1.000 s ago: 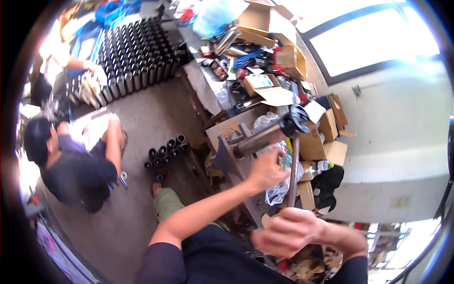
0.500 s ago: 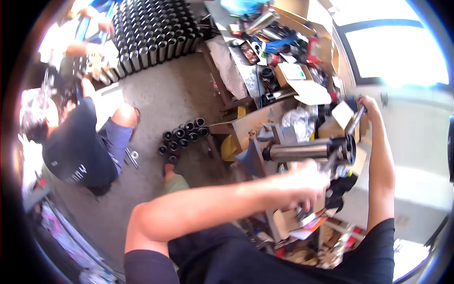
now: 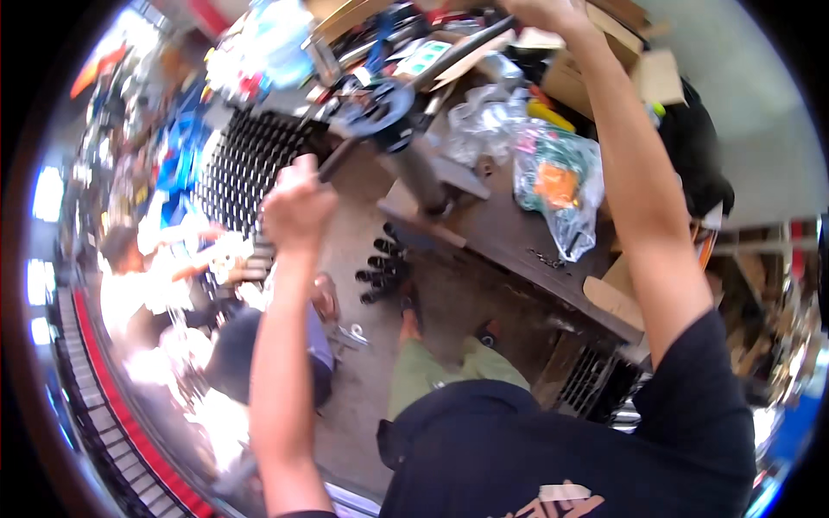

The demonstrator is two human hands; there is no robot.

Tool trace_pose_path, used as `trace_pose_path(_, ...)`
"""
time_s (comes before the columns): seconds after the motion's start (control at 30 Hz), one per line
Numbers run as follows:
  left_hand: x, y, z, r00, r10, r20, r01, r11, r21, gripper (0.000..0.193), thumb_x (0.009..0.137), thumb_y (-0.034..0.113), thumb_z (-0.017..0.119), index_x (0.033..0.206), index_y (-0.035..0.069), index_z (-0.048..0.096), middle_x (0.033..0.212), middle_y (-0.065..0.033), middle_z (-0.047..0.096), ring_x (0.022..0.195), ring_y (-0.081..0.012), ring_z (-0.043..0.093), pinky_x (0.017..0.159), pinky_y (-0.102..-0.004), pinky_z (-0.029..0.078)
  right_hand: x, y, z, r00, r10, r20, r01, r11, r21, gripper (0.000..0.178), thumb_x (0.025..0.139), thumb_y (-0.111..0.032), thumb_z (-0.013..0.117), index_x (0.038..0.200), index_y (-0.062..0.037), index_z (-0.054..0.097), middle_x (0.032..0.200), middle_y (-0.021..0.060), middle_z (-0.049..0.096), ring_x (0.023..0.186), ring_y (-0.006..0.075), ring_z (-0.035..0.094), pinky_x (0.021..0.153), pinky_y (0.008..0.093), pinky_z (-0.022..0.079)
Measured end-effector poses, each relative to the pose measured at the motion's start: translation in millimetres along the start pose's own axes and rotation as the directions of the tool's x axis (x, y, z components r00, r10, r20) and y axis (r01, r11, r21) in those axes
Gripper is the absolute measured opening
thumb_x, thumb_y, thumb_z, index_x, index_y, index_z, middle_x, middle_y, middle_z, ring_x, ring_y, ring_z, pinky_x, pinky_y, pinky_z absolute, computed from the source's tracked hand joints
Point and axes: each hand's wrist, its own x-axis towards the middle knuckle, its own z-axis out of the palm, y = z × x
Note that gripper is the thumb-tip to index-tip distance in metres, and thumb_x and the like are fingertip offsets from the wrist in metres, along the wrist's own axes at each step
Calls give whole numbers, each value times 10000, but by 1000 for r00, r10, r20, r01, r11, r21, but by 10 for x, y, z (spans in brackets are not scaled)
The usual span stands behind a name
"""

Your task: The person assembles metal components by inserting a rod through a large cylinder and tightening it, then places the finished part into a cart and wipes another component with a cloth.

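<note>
Clenched tight, the left hand (image 3: 298, 207) had the lower end of a dark bar (image 3: 462, 52), and up at the frame's top edge the right hand (image 3: 548, 13), partly cut off, was wrapped round the other! Between them the bar slanted up to the right, clean across the black ringed head (image 3: 386, 112) of a metal cylinder (image 3: 419, 180), which lay ahead and right of the left hand, the nearer in this view. Crosswise to the bar, the cylinder ran down to the bench (image 3: 496, 229), left of a clear plastic bag (image 3: 579, 229).
</note>
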Motion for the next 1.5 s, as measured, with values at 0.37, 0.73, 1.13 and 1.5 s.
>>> trace_pose_path(0.37, 1423, -10, 688, 882, 165, -441, -246, 960, -133, 195, 872, 212, 625, 789, 38, 598, 721, -147, 580, 714, -378, 587, 658, -457, 479, -1734, 729, -3, 658, -391, 643, 86, 888, 452, 565, 819, -523, 742, 787, 36, 674, 629, 165, 624, 600, 316, 627, 615, 435, 501)
trace_pose_path(0.73, 2240, 72, 1339, 630, 135, -765, -634, 658, -406, 380, 935, 170, 483, 611, 53, 324, 558, -138, 376, 484, -338, 410, 518, -445, 349, -2822, -584, 262, 475, -534, 700, -793, 86, 603, 553, 981, -404, 636, 579, -45, 513, 529, -25, 414, 542, 76, 388, 510, 313, 343)
trace_pose_path(1.13, 2580, 1469, 684, 505, 268, -820, -825, -128, -550, 190, 815, 125, 602, 910, -33, 651, 873, -197, 598, 791, -386, 605, 788, -472, 505, -2839, -4524, 1033, 840, 356, 410, -276, -370, 887, 145, 908, -142, 649, 864, -23, 719, 800, 110, 695, 790, 262, 665, 788, 361, 512)
trace_pose_path(1.5, -615, -1253, 249, -67, 530, 845, 986, -96, 139, 544, 992, 428, 564, 1291, -21, 494, 1019, -130, 584, 871, -228, 539, 761, -350, 433, -2215, -2297, 1349, 760, 500, -415, 202, 425, 882, 425, 807, -9, 653, 1215, 43, 544, 983, 142, 543, 885, 271, 548, 795, 380, 463)
